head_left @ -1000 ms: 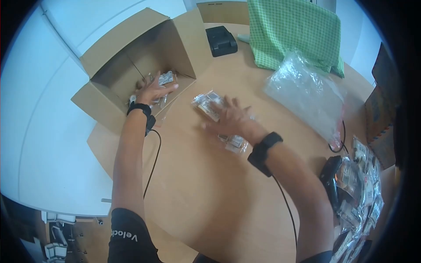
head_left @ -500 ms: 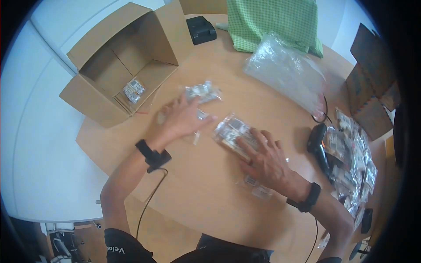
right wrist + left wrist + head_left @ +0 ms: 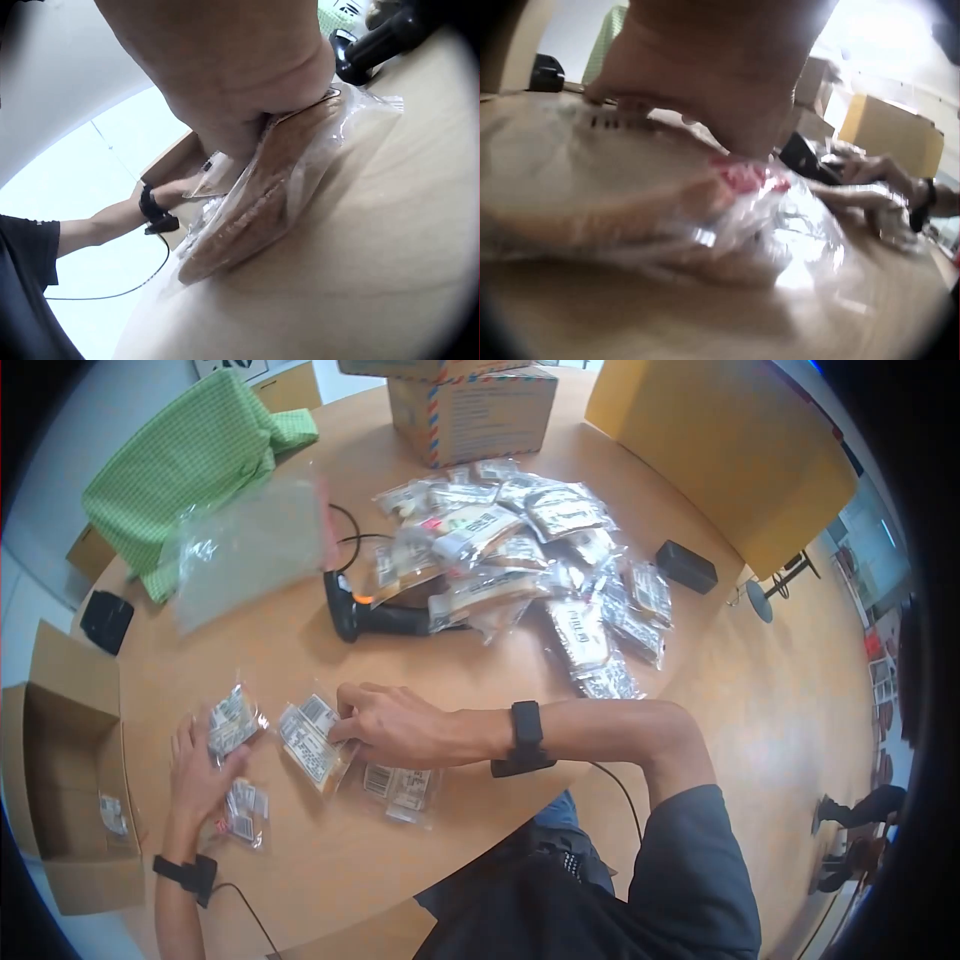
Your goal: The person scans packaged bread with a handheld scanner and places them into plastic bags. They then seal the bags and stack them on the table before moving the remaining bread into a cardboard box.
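Note:
My left hand [image 3: 203, 772] lies at the left of the table with its fingers extended along a clear plastic packet [image 3: 232, 722] with a printed white label, thumb spread on the near side. Just below that hand sits another labelled packet [image 3: 246, 815]. My right hand [image 3: 398, 726] has curled fingers and pinches the right edge of a larger packet [image 3: 311, 748] bearing a barcode. In the right wrist view, brown contents show through that tilted packet [image 3: 262, 199]. A further labelled packet [image 3: 398, 790] rests beneath the right forearm.
An open cardboard box [image 3: 75, 760] at the left contains a packet [image 3: 112, 815]. Beyond the hands lie a black handheld scanner [image 3: 385, 618], a big heap of packets [image 3: 530, 530], an empty plastic bag [image 3: 250, 545] and a green checked cloth [image 3: 185, 465]. A black block [image 3: 687, 566] sits toward the right.
The head view has swung right. My left hand left the box and moved onto packets on the table. My right hand went from lying spread over packets to pinching one by its edge.

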A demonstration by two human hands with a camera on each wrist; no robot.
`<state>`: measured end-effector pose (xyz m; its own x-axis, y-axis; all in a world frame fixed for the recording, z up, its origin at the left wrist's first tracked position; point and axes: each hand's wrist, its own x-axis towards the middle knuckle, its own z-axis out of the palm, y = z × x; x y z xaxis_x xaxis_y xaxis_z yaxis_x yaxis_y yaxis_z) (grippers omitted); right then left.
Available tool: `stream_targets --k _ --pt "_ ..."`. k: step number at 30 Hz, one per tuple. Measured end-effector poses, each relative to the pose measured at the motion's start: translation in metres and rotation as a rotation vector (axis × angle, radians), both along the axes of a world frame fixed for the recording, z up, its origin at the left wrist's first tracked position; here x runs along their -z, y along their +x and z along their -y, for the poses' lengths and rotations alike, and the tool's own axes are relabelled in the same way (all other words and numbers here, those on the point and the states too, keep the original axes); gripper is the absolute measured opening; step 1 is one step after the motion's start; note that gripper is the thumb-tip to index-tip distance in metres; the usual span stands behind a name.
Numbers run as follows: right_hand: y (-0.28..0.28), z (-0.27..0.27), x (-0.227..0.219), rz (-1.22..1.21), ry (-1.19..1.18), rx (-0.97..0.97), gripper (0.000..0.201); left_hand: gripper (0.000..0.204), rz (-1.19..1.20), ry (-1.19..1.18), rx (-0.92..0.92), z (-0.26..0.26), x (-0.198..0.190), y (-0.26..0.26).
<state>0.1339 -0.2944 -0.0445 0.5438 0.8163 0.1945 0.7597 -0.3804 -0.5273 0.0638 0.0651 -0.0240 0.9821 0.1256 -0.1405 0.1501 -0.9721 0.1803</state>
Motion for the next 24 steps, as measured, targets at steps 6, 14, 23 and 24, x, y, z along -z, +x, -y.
stream_targets --k 6,14,23,24 --pt "0.033 0.103 -0.092 0.303 0.421 0.288 0.046 0.124 0.022 -0.164 0.032 -0.011 -0.023 -0.021" --pt "0.135 0.250 -0.030 0.470 0.040 0.758 0.029 0.096 0.039 0.094 0.100 0.048 -0.009 -0.095" --pt "0.105 0.256 -0.011 0.527 -0.036 0.691 0.046 0.045 0.206 -0.134 0.179 0.095 -0.040 -0.102" --pt "0.101 0.254 -0.010 0.563 -0.070 0.697 0.045 0.045 0.215 -0.143 0.218 0.106 -0.055 -0.086"
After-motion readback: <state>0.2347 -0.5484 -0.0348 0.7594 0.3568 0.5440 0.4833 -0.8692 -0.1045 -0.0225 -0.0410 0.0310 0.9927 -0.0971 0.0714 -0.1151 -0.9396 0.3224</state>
